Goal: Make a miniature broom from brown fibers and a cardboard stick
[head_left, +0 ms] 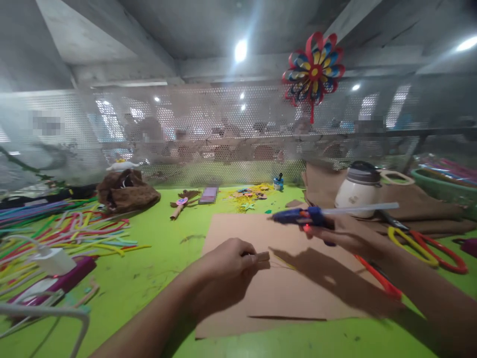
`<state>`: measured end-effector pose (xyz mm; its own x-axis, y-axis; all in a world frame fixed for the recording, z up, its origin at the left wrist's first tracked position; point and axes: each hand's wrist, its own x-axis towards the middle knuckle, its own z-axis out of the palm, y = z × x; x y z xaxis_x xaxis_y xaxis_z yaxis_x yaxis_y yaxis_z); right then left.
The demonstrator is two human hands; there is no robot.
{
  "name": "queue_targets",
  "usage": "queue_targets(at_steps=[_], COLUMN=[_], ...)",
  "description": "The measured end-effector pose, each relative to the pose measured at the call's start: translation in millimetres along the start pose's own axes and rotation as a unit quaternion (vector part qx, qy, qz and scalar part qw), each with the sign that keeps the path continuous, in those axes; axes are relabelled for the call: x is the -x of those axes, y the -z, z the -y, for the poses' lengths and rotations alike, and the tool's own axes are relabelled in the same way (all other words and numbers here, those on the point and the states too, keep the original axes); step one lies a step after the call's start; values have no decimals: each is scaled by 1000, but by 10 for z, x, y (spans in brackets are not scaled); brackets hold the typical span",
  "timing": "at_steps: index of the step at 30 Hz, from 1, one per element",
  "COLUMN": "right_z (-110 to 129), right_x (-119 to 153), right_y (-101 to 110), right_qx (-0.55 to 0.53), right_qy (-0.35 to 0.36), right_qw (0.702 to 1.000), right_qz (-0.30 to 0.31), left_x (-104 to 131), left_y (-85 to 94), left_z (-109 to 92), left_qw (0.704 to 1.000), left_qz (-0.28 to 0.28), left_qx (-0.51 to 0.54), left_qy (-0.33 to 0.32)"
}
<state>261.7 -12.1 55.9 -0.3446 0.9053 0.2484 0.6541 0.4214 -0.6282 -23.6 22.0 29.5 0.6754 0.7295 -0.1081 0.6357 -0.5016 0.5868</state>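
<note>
In my left hand (234,262) is a small rolled piece of brown paper (263,256), pinched between thumb and fingers. My right hand (335,232) grips a dark blue hot glue gun (298,217), its nozzle pointing left and a red light glowing on it. A long clear glue stick (363,208) sticks out of its back end. Both hands are above a sheet of brown paper (231,308) on the green table, and the right arm casts a shadow on it. A thin dark brown strip (286,318) lies along the sheet's near edge.
Scissors with yellow and red handles (439,251) lie at right, near a white jar (359,191) and folded brown paper (428,204). Coloured pipe cleaners (89,231), a brown cloth bag (126,191) and a white charger (55,261) occupy the left. A flower pinwheel (315,72) hangs above.
</note>
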Motion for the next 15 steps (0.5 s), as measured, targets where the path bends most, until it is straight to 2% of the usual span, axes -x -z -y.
queue_targets(at_steps=[3,6,11,15], right_z=[153,121,-10,97], right_x=[211,261,230,273], right_y=[-72,-178,-274,-309], right_qx=[21,39,42,-31], right_qy=[8,6,-14,-4], right_qw=[998,997,998,1000], right_qz=[51,67,44,-3], left_x=[-12,-29,-64,-82], left_y=[-13,-13,4,10], left_z=[39,61,71,82], left_qw=[999,997,990,989], left_qz=[24,48,73,80], left_qx=[28,59,113,118], left_qy=[13,24,37,37])
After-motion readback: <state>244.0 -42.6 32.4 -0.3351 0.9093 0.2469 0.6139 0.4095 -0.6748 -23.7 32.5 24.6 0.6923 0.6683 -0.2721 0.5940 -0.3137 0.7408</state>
